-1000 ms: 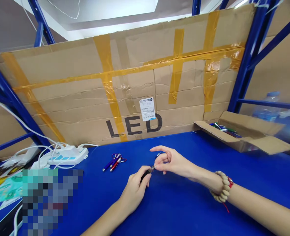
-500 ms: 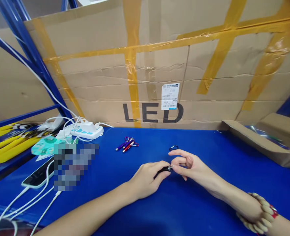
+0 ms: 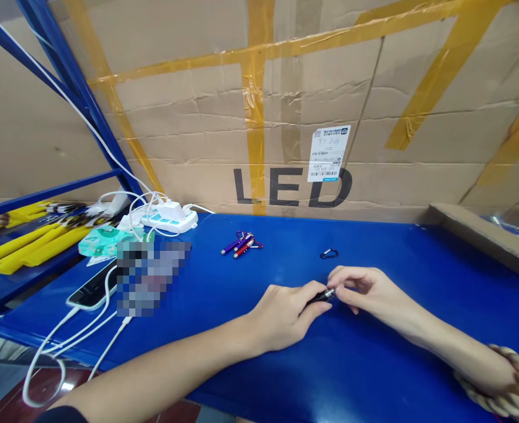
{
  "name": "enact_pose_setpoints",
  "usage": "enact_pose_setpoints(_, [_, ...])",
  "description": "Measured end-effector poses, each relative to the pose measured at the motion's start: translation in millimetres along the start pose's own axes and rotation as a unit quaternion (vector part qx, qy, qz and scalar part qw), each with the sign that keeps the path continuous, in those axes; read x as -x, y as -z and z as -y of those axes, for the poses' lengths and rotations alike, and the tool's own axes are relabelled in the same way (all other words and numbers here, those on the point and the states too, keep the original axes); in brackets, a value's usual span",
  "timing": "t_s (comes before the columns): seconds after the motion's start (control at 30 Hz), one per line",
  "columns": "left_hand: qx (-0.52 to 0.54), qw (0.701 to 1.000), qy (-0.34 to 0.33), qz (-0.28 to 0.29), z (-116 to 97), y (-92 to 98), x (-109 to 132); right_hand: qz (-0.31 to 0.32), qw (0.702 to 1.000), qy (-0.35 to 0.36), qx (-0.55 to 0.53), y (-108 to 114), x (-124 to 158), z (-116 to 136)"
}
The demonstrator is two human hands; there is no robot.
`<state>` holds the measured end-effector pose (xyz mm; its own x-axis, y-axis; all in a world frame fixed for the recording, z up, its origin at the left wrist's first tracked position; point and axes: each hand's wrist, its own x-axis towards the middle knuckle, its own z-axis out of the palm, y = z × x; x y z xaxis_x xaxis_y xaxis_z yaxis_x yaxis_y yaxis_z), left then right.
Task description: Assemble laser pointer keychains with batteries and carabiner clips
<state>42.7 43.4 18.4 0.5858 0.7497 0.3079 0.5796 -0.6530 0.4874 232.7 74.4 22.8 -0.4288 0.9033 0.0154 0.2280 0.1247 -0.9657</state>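
A small black keychain flashlight [image 3: 320, 297] with a silver end lies between my two hands, just above the table. My left hand [image 3: 281, 317] is closed around its dark body, thumb below and fingers on top. With thumb and index finger pinched, my right hand [image 3: 365, 288] grips the silver tip; any small part between these fingertips is hidden. Behind my right hand, a black carabiner clip [image 3: 329, 254] rests on the table. Farther left lie a purple keychain flashlight [image 3: 237, 244] and a red keychain flashlight [image 3: 244, 249] with clips, close together.
A blue table [image 3: 374, 358] spans the front, backed by a large taped cardboard sheet [image 3: 189, 129]. At left are a white power strip [image 3: 171, 220], cables, a phone [image 3: 94, 285] and a teal packet [image 3: 103, 239]. An open carton [image 3: 484, 241] stands at right.
The view has shifted, so the scene sits farther right and slightly higher. Both hands stay together at the black flashlight, with more of its silver end showing; my right fingers are curled in closer.
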Motion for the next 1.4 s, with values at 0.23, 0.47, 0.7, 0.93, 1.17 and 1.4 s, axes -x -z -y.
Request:
enact_pose_setpoints(0.23, [0.007,1.000,0.000,0.008,-2,-2.3,1,-0.009,0.997,0.058,0.060,4,5,8])
enact_pose_setpoints(0.47, [-0.056,0.998,-0.005,-0.001,1,-3.1,0,-0.022,0.982,0.101,0.160,6,10,14])
enact_pose_setpoints(0.7, [-0.093,0.995,-0.026,-0.039,1,-0.1,-1,-0.022,0.981,0.117,0.153,7,11,13])
enact_pose_setpoints(0.93, [-0.100,0.994,-0.005,-0.046,-1,-2.9,0,0.013,0.984,0.116,0.138,6,10,8])
enact_pose_setpoints(1.17, [-0.114,0.993,0.003,-0.040,-4,-2.1,1,0.018,0.985,0.111,0.132,6,6,4])
enact_pose_setpoints(1.4, [-0.123,0.992,-0.007,-0.038,-6,-1.8,3,0.030,0.987,0.103,0.120,4,6,7])
